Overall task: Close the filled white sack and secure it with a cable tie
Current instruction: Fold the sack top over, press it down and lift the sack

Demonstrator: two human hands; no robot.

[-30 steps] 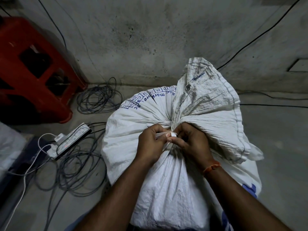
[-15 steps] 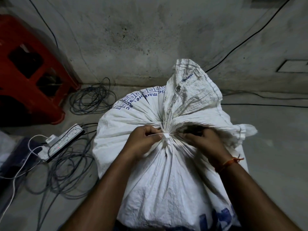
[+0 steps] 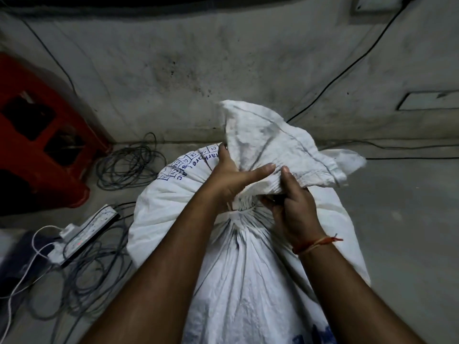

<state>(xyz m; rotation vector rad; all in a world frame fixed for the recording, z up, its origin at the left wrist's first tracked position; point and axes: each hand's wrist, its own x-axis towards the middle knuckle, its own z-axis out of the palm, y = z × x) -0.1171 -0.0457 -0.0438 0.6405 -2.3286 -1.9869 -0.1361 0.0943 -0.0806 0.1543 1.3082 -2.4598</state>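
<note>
The white sack (image 3: 248, 281) stands on the grey concrete floor (image 3: 409, 219) near the stained wall (image 3: 198, 58). Left hand (image 3: 231, 177) and right hand (image 3: 295, 207) clutch its bunched neck. Left of the sack lie cables (image 3: 129, 167), a power strip (image 3: 84, 234) and a red stool (image 3: 37, 135).

Dim, stained grey wall (image 3: 198, 58) meets concrete floor (image 3: 409, 219); red plastic stool (image 3: 37, 135), possibly a crate, stands left.

A red plastic stool (image 3: 37, 135) is standing at the left against the stained grey wall (image 3: 198, 58). A coil of dark cable (image 3: 129, 167) is lying beside it, and a white power strip (image 3: 84, 232) is resting on more tangled cable (image 3: 84, 276).
</note>
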